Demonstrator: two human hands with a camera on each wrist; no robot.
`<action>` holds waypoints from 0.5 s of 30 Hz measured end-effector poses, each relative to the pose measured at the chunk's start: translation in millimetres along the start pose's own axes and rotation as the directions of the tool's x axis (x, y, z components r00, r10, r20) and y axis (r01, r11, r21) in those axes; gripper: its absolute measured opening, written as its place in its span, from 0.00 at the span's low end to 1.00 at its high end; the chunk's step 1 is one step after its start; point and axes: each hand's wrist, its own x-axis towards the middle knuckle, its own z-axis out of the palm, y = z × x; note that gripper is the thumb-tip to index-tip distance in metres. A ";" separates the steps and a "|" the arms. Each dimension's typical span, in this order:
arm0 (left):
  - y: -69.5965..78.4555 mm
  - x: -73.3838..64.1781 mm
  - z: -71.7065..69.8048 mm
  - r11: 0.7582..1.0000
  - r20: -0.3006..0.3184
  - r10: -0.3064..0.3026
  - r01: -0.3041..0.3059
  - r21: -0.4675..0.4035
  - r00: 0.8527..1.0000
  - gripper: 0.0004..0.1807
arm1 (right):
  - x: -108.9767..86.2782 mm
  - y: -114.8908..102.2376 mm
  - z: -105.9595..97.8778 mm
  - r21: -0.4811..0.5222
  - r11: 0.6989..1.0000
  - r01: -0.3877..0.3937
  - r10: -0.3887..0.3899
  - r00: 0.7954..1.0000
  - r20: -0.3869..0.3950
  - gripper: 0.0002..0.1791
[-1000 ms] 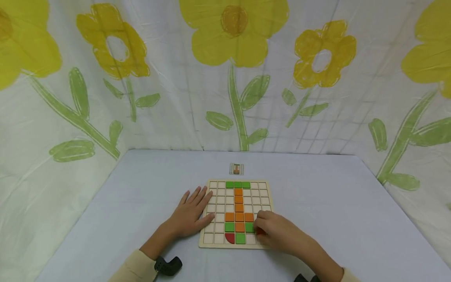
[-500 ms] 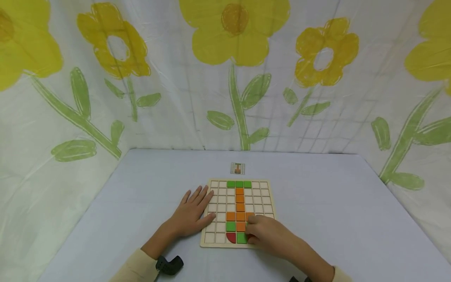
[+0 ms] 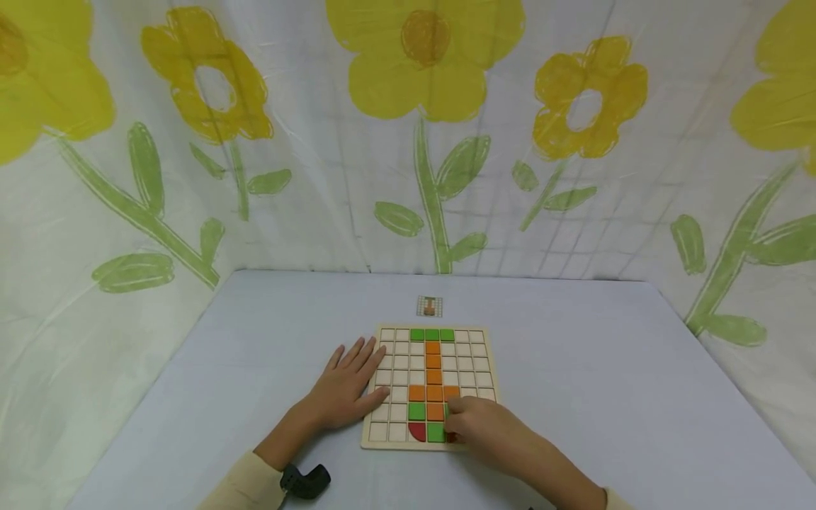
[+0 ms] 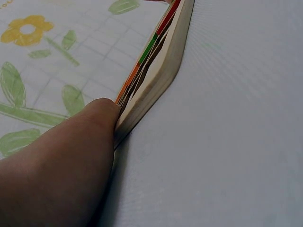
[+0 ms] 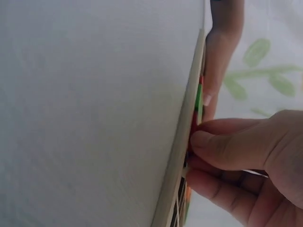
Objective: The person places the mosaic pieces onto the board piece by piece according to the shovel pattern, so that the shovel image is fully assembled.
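Note:
A wooden grid board (image 3: 389, 445) lies on the table with coloured tiles in several cells. Green tiles (image 3: 432, 334) sit in the top row, and a column of orange tiles (image 3: 433, 363) runs down the middle. Near the bottom are a red quarter-round tile (image 3: 417, 431) and a green tile (image 3: 436, 432). My left hand (image 3: 344, 389) rests with spread fingers on the board's left edge. At the lower right of the board, my right hand (image 3: 487, 428) pinches a second red tile (image 5: 193, 124) at the bottom-row cell beside the green one; its shape is mostly hidden.
A small pattern card (image 3: 430, 306) lies behind the board, showing a similar figure on a grid. The white table (image 3: 287, 319) extends to both sides. A cloth with yellow flowers (image 3: 421, 191) hangs behind it. A black wrist device (image 3: 306, 482) is on the left wrist.
My right hand has moved left across the board with the red tile, to the cell by the bottom green tile. The left hand has stayed where it was.

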 end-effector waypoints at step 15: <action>-2.8 1.5 3.0 1.000 0.027 -0.001 0.002 -0.025 1.000 0.43 | -3.9 21.9 -5.5 0.237 0.971 -0.016 0.011 1.000 0.024 0.11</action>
